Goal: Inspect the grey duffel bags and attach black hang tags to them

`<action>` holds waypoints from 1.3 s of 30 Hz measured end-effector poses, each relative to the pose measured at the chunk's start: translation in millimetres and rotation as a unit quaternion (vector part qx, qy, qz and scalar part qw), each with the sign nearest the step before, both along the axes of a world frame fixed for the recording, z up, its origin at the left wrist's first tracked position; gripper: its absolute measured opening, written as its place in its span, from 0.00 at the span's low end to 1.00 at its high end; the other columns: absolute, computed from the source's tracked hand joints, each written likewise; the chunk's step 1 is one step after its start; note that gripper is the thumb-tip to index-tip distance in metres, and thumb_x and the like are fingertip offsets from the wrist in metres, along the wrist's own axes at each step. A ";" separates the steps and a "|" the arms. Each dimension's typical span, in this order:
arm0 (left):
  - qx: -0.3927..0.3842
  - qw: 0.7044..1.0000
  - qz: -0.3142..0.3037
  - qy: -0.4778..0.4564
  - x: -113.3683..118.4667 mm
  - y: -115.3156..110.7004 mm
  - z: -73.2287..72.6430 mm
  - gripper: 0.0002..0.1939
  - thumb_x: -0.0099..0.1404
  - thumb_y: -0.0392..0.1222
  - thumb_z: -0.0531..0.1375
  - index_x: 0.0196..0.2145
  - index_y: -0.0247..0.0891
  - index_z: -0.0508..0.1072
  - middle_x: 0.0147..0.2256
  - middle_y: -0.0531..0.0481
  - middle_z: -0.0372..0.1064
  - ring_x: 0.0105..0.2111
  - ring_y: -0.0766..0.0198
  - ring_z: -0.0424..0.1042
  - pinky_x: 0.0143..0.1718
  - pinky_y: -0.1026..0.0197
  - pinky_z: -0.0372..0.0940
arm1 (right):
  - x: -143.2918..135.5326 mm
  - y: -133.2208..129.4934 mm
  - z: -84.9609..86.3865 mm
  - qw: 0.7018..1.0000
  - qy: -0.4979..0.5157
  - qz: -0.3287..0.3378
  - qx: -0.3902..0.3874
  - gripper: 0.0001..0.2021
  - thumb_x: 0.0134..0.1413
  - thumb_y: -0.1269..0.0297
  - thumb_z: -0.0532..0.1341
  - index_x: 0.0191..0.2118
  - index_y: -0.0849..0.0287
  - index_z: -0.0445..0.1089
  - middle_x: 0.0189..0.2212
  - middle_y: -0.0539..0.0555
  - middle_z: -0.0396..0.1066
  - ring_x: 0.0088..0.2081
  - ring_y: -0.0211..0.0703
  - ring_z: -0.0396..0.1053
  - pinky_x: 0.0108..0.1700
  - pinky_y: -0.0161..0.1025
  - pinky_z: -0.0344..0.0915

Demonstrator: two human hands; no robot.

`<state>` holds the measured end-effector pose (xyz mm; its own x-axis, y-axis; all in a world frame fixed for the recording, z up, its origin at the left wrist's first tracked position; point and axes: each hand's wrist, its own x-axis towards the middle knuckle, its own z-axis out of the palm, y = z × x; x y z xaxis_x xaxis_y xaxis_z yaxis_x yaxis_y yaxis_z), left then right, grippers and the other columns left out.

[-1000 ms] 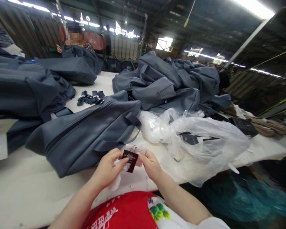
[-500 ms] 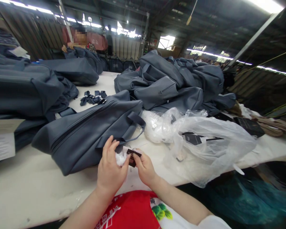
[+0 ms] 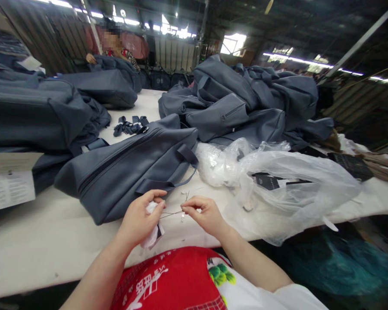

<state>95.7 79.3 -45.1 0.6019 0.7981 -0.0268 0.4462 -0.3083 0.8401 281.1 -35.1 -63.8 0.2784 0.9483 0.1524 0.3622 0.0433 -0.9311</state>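
Note:
My left hand (image 3: 142,217) is closed around a crumpled white wad (image 3: 151,207), and a hang tag (image 3: 160,231) with a dark face dangles beneath it. Between my two hands stretches a thin dark string (image 3: 173,213). The fingertips of my right hand (image 3: 203,213) pinch the string's other end. Just beyond my hands a blue-grey bag (image 3: 132,163) lies on its side on the white table (image 3: 116,254), its long zipper facing up and a strap loop reaching toward my fingers.
To the right lies a clear plastic bag (image 3: 304,172) with black tags inside. Behind it rises a heap of blue-grey bags (image 3: 252,94). More bags (image 3: 29,112) fill the left, near small strap pieces (image 3: 131,126). A person (image 3: 113,47) stands at the far side.
The dark tag left my right fingers and now hangs below my left hand. My right hand has moved right, drawing the string out between the hands. The view has shifted slightly.

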 end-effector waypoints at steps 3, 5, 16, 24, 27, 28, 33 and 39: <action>-0.041 0.996 -0.074 -0.002 -6.5 0.9 6.4 0.15 0.64 0.48 0.55 0.46 0.41 0.70 0.35 0.51 0.76 0.35 0.61 0.74 0.29 0.65 0.65 | 4.5 2.5 -1.2 0.996 0.070 -0.058 0.014 0.05 0.52 0.63 0.66 0.34 0.55 0.79 0.28 0.53 0.76 0.30 0.41 0.72 0.33 0.38 0.69; -0.061 0.991 -0.118 -0.021 -8.8 -2.0 9.3 0.13 0.65 0.49 0.56 0.44 0.41 0.70 0.35 0.50 0.77 0.37 0.61 0.75 0.30 0.65 0.66 | 2.9 4.5 -0.1 0.983 0.165 -0.078 0.006 0.05 0.49 0.62 0.68 0.33 0.56 0.79 0.26 0.52 0.76 0.28 0.40 0.72 0.32 0.37 0.70; -0.102 0.979 -0.171 -0.032 -16.7 -14.7 12.2 0.05 0.58 0.42 0.62 0.32 0.39 0.73 0.30 0.53 0.74 0.32 0.64 0.72 0.38 0.64 0.65 | -12.1 14.0 10.4 0.952 0.284 -0.109 0.018 0.08 0.40 0.63 0.72 0.29 0.58 0.77 0.21 0.50 0.74 0.23 0.36 0.69 0.27 0.35 0.69; -0.180 0.973 -0.147 -0.018 -19.3 -22.0 12.8 0.15 0.56 0.45 0.63 0.41 0.38 0.71 0.30 0.54 0.74 0.19 0.69 0.66 0.21 0.66 0.60 | -15.3 17.4 13.5 0.949 0.285 -0.130 0.026 0.08 0.39 0.64 0.72 0.28 0.58 0.76 0.21 0.49 0.74 0.23 0.35 0.69 0.29 0.33 0.68; -0.181 0.972 -0.147 -0.033 -18.8 -22.3 11.1 0.11 0.56 0.44 0.63 0.36 0.37 0.72 0.30 0.53 0.73 0.23 0.68 0.69 0.25 0.67 0.63 | -11.1 18.7 12.7 0.951 0.267 -0.147 0.046 0.08 0.40 0.63 0.71 0.29 0.58 0.76 0.22 0.50 0.75 0.24 0.35 0.70 0.30 0.34 0.69; -0.171 0.972 -0.154 -0.041 -18.7 -22.2 10.9 0.08 0.56 0.43 0.63 0.33 0.37 0.72 0.30 0.52 0.73 0.27 0.67 0.71 0.29 0.67 0.65 | -9.2 19.2 12.4 0.951 0.262 -0.153 0.053 0.08 0.41 0.63 0.71 0.29 0.58 0.76 0.23 0.50 0.75 0.24 0.35 0.70 0.30 0.34 0.68; -0.185 0.973 -0.134 -0.034 -19.5 -21.7 12.1 0.15 0.57 0.44 0.63 0.41 0.38 0.72 0.30 0.53 0.74 0.22 0.69 0.67 0.24 0.68 0.62 | -4.2 21.7 13.3 0.949 0.263 -0.162 0.068 0.08 0.42 0.62 0.71 0.30 0.58 0.77 0.24 0.50 0.76 0.25 0.35 0.70 0.30 0.34 0.68; -0.180 0.975 -0.124 -0.038 -19.5 -21.6 11.4 0.11 0.57 0.46 0.63 0.34 0.37 0.72 0.29 0.52 0.73 0.23 0.67 0.69 0.25 0.67 0.64 | -14.3 23.2 14.1 0.952 0.272 -0.129 0.045 0.09 0.40 0.62 0.72 0.29 0.58 0.76 0.23 0.50 0.75 0.24 0.36 0.70 0.30 0.36 0.70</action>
<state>76.2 57.7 -33.7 0.7858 0.5754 -0.2269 0.3286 -0.0776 0.9413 266.8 -11.9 -49.8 0.5617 0.8273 -0.0037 -0.1641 0.1071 -0.9806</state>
